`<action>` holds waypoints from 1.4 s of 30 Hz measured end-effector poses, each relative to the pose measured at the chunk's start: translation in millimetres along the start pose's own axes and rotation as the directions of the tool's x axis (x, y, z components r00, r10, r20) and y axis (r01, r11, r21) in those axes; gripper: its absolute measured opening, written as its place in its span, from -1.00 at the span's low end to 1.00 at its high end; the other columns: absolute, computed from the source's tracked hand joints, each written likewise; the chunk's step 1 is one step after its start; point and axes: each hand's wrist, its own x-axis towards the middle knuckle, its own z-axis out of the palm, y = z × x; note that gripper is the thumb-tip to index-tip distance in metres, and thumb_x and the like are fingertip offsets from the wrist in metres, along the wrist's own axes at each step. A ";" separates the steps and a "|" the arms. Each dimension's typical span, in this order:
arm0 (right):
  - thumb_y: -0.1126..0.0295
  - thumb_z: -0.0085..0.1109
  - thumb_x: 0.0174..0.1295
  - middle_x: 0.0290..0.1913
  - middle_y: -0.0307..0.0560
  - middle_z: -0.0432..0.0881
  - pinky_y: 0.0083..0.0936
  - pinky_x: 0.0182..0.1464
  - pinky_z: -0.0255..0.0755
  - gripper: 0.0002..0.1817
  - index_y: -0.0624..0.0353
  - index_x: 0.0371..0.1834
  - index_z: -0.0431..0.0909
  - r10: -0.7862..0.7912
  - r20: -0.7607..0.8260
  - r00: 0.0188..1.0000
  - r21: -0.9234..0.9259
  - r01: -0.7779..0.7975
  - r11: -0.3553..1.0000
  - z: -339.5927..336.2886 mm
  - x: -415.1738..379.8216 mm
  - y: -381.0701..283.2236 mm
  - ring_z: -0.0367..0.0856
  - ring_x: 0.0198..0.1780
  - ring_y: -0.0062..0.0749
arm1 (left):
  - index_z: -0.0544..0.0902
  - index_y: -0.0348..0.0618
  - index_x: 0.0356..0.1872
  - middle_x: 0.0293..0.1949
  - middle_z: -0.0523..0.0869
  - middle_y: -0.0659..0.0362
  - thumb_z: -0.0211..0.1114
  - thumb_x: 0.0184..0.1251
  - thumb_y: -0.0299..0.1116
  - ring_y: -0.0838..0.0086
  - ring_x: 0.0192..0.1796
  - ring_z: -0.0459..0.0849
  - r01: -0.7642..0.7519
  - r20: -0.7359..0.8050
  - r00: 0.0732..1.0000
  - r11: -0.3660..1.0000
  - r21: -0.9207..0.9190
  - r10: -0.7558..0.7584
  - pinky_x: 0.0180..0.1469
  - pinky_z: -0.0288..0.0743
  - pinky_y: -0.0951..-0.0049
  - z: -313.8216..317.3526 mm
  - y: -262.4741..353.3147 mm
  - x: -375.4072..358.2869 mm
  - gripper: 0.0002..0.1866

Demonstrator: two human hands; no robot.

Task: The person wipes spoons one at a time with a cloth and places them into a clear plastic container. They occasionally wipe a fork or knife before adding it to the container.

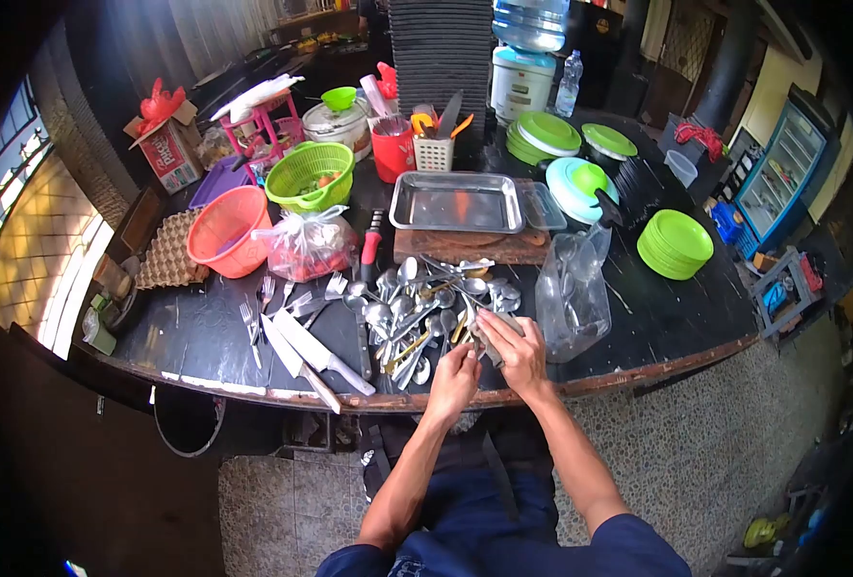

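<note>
Well, two bare hands are busy near the front edge of a big black table (657, 322), just below the middle of the frame. The left hand (453, 385) has its fingers curled in, and I cannot tell what is inside them. The right hand (517, 356) is just beside it, with its fingers out long and close together over a greyish thing (491, 354). Most of that thing is hidden, so I cannot tell what it is or if the hand grips it.

A messy pile of spoons (402, 313) lies in the middle of the frame, right by the hands. Some are shiny and some look gold. Left of the pile, two big knives (311, 343) lie side by side, with forks (251, 332) near them. A see-through plastic bag (575, 303) sits to the right of the hands.

Behind the spoons, a shiny metal tray (455, 202) sits on a brown wooden board (465, 248). An orange bowl (224, 252) and a green basket (313, 202) are at the left of the frame. Over on the right is a stack of green plates (674, 248).
</note>
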 end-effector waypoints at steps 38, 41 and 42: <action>0.20 0.49 0.30 -0.36 0.17 0.74 -0.23 -0.27 0.56 -0.67 0.26 -0.12 0.70 0.584 0.344 0.735 0.493 -0.671 0.554 -21.5 -36.1 -26.1 0.77 -0.30 0.11 | 0.76 -0.30 -0.22 -0.46 0.69 0.28 0.33 0.48 -0.54 0.61 -0.49 0.56 -0.385 -0.194 0.897 0.918 0.095 0.397 -0.41 0.37 0.57 12.7 54.2 59.7 -0.92; 0.23 0.51 0.27 -0.33 0.16 0.76 -0.22 -0.27 0.57 -0.69 0.24 -0.13 0.71 0.471 0.288 0.834 0.530 -0.549 0.646 -14.7 -40.0 -8.6 0.76 -0.30 0.12 | 0.74 -0.36 -0.12 -0.42 0.71 0.20 0.33 0.51 -0.51 0.54 -0.46 0.62 -0.525 -0.232 0.801 0.834 0.169 0.552 -0.35 0.53 0.51 18.4 100.0 65.8 -0.89; 0.25 0.50 0.27 -0.32 0.15 0.76 -0.22 -0.27 0.58 -0.70 0.24 -0.12 0.72 0.478 0.195 0.857 0.487 -0.507 0.711 -7.8 -43.3 -1.3 0.76 -0.29 0.13 | 0.74 -0.38 -0.12 -0.39 0.73 0.18 0.31 0.52 -0.52 0.56 -0.43 0.65 -0.573 -0.207 0.785 0.812 0.114 0.584 -0.33 0.57 0.50 25.7 114.2 66.3 -0.88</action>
